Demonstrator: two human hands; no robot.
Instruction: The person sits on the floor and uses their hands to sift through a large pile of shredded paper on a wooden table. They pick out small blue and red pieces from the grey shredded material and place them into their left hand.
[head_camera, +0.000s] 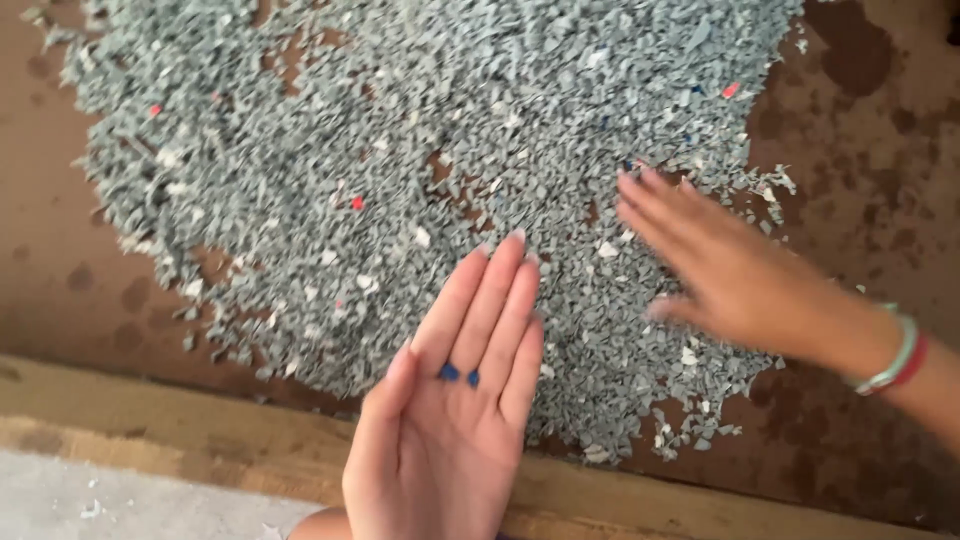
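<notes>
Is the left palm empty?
No: the left hand lies open, palm up, with two small blue chips on it.

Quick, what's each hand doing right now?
Left hand: open, palm up, two blue chips resting on it.
Right hand: open, flat over the grey chips, holding nothing visible.

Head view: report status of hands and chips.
Left hand open, palm up, two small blue plastic chips on it. Right hand flat over grey plastic chip pile. Nothing in the way.

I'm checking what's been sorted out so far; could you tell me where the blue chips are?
In the head view, two blue chips lie on the upturned left hand, at the base of its fingers.
</notes>
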